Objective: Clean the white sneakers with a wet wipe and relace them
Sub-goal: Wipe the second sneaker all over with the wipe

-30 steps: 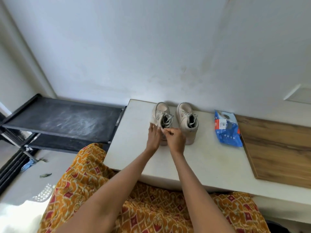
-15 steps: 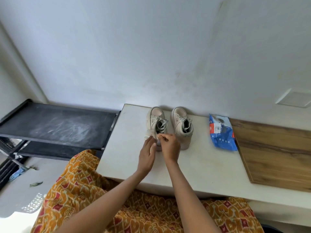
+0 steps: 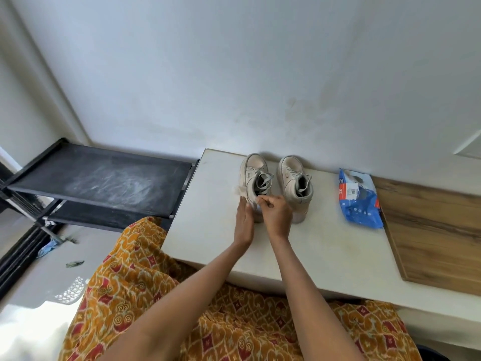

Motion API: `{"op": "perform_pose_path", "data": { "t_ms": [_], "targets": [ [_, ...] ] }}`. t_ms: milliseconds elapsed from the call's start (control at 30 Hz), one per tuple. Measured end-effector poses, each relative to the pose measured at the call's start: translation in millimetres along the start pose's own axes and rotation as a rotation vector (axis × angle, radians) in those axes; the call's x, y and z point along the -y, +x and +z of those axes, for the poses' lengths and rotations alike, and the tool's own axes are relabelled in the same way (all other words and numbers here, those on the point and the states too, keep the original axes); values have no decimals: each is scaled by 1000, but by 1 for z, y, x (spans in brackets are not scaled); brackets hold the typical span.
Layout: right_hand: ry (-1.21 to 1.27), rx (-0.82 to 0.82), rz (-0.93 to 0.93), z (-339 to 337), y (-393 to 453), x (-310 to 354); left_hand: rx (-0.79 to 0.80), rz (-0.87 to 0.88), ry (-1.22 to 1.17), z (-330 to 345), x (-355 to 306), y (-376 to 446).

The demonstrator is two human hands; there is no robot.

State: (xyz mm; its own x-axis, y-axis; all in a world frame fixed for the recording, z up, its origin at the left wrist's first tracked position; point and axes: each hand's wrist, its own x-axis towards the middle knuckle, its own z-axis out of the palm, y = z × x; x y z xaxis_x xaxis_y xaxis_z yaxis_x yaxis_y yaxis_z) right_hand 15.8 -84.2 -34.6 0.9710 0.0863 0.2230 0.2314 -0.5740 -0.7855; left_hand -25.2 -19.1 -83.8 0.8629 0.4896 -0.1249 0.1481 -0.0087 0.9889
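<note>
A white table [image 3: 213, 230] bears two white sneakers [image 3: 295, 183] near the wall, a blue wipe packet [image 3: 360, 204] just beside; the left hand [image 3: 243, 222] lies flat against the left sneaker [image 3: 253, 178], a wipe [image 3: 240, 190] under its fingers; the right hand [image 3: 276, 212] pinches its lace [image 3: 265, 182].

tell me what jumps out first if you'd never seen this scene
Two white sneakers stand side by side on a pale table against the wall, both hands at the left shoe's heel. The right hand pinches something small there; a blue wipe pack lies to the right.
</note>
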Motion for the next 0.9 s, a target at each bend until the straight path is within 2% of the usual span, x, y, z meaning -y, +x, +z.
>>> {"op": "perform_pose_path", "data": {
  "t_ms": [200,267,367,700,900],
  "targets": [
    [-23,5,4,1,9,2,112,-50,-66,-12,14,70],
    [-13,11,-9,-1,10,0,144,-22,-118,-14,-2,91],
    [24,34,-22,-3,10,-3,104,7,-139,-19,-33,115],
    [62,19,-29,0,11,-9,5,-1,388,-32,-56,169],
    [86,-1,-29,1,8,-9,-181,40,402,-30,-46,149]
  ]
}}
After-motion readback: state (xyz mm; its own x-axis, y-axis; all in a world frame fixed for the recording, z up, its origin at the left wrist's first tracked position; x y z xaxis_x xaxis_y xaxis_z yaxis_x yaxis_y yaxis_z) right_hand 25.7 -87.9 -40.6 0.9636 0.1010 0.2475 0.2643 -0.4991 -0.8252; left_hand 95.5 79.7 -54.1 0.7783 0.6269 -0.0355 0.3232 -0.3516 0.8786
